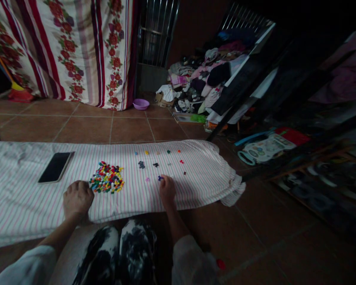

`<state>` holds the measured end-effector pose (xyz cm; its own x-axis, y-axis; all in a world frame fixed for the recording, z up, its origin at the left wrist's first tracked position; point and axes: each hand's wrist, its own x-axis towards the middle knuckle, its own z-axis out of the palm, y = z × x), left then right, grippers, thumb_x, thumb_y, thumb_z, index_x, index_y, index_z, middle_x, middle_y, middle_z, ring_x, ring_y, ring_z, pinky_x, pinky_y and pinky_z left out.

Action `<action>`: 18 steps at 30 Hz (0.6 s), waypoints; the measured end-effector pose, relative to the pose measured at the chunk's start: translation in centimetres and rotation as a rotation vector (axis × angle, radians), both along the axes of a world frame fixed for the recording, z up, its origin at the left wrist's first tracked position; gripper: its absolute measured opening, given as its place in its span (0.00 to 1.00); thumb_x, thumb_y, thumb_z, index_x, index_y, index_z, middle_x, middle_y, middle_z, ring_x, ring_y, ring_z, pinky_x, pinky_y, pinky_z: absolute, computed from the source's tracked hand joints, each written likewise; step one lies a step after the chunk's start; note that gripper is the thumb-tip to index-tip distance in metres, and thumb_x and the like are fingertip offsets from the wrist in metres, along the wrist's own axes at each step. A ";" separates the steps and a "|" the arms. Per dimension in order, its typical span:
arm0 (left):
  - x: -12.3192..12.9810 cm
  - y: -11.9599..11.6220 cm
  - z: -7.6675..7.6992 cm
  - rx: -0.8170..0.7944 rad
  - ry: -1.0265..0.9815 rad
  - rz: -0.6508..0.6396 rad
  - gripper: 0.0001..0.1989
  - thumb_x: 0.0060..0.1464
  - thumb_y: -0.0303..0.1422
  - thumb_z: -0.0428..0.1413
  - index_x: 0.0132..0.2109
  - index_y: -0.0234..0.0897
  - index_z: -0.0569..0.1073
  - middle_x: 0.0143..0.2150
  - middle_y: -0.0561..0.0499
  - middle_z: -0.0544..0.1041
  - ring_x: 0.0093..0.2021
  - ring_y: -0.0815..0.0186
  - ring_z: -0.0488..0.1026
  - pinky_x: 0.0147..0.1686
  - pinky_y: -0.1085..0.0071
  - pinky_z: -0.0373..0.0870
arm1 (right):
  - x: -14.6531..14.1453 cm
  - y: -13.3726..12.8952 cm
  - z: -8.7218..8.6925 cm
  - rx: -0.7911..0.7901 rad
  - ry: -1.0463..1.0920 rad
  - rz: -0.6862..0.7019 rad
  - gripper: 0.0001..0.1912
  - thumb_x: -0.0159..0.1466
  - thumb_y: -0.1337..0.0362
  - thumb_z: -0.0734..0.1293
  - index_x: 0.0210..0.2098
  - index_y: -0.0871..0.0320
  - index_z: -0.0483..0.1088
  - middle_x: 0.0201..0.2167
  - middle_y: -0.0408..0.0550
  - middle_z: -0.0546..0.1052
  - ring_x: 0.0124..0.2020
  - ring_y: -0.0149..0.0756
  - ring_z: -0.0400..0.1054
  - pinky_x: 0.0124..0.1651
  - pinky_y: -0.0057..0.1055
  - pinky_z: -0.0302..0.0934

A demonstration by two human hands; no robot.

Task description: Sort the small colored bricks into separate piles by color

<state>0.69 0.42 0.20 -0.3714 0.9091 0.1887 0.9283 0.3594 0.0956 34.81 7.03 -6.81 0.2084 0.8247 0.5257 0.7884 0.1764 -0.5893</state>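
On a striped cloth [130, 202] my right hand [167, 190] is low, its fingertips pinched at a small dark purple plastic piece [160, 178]. A pink piece [147, 179] lies just left of it. Beyond are small groups sorted by colour, among them grey pieces [141, 164], black pieces [156, 165], a yellow piece [146, 152], a green piece [168, 152] and red pieces [182, 161]. My left hand [78, 197] rests with curled fingers beside a mixed pile of colourful pieces [107, 178]; anything under those fingers is hidden.
A dark-screened phone [55, 167] lies left of the pile. Past the cloth, a purple basin [141, 104] stands on the tiled floor [127, 128] near a hanging floral curtain [86, 51]. A heap of clothes [207, 79] and a white toy-like panel [267, 147] are to the right.
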 end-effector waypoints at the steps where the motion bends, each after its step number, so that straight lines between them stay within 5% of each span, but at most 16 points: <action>1: 0.0 0.0 0.0 0.004 0.001 0.001 0.17 0.60 0.35 0.40 0.46 0.34 0.69 0.48 0.40 0.72 0.50 0.52 0.68 0.45 0.59 0.61 | -0.1 -0.1 0.1 -0.003 -0.010 0.000 0.17 0.64 0.68 0.54 0.42 0.60 0.73 0.40 0.54 0.77 0.45 0.41 0.68 0.50 0.38 0.61; 9: -0.2 0.0 -0.3 0.029 0.001 -0.011 0.15 0.60 0.34 0.42 0.46 0.34 0.69 0.48 0.40 0.72 0.50 0.53 0.67 0.44 0.60 0.60 | -0.3 -0.3 0.5 -0.013 -0.074 0.016 0.17 0.60 0.69 0.56 0.44 0.60 0.72 0.42 0.54 0.75 0.45 0.42 0.67 0.51 0.38 0.61; 18: -0.3 -0.1 -0.5 0.034 0.008 -0.013 0.16 0.60 0.35 0.41 0.46 0.34 0.69 0.48 0.40 0.71 0.49 0.53 0.67 0.44 0.60 0.60 | -0.3 -0.2 0.3 -0.003 -0.188 0.019 0.15 0.68 0.61 0.57 0.46 0.60 0.71 0.42 0.55 0.74 0.46 0.42 0.65 0.49 0.38 0.61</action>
<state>0.39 0.37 -0.34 -0.3583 0.9068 0.2223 0.9335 0.3443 0.0999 34.47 6.80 -6.47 0.0910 0.8291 0.5516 0.8812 0.1910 -0.4325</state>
